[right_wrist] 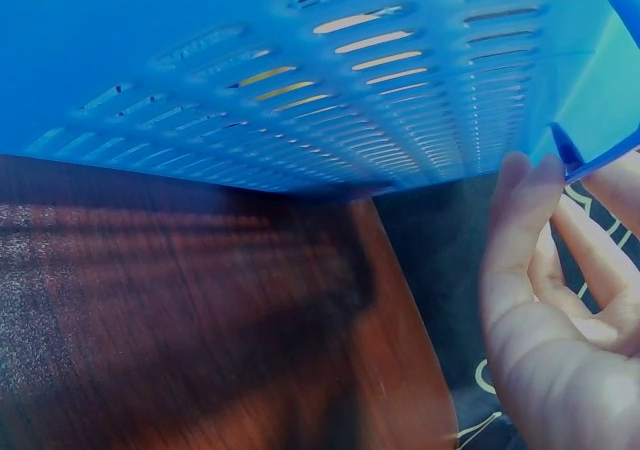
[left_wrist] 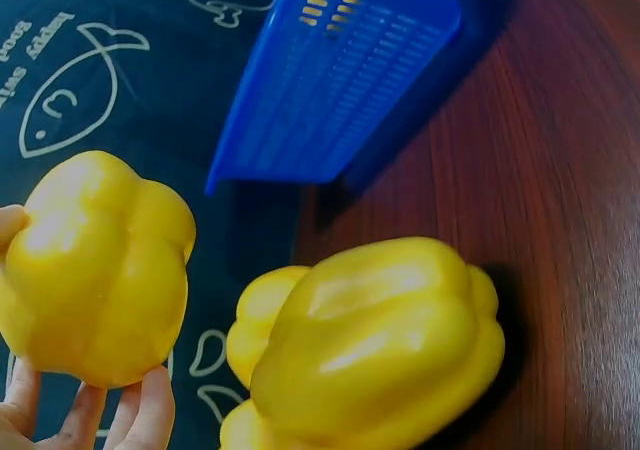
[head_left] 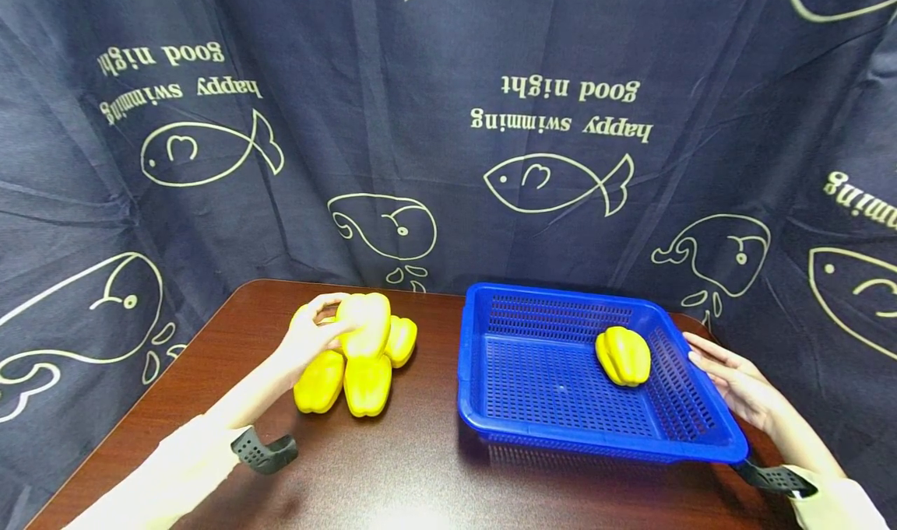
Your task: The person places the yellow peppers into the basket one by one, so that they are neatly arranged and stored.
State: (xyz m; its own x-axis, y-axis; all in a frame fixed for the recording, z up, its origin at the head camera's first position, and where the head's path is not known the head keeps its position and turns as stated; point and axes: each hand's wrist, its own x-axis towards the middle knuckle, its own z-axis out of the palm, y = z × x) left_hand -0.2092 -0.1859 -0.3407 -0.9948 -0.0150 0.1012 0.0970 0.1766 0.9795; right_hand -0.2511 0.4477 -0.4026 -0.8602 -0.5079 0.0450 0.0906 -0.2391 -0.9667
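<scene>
My left hand [head_left: 306, 347] holds a yellow bell pepper [head_left: 367, 321] over a group of several other yellow bell peppers [head_left: 367, 388] on the left half of the table. In the left wrist view, fingertips [left_wrist: 150, 407] grip the held pepper [left_wrist: 100, 270] from below, and another fingertip touches its side. A blue plastic basket [head_left: 561, 437] stands to the right, with one yellow pepper [head_left: 624, 356] inside near its right wall. At that side, my right hand [head_left: 743, 394] pinches the rim between thumb and fingers, as the right wrist view shows.
The brown wooden table [head_left: 413, 468] has its back edge against a dark blue curtain [head_left: 448, 125] printed with fish and whales. Bare tabletop lies between the pepper group and the basket. The basket's walls and floor are slotted.
</scene>
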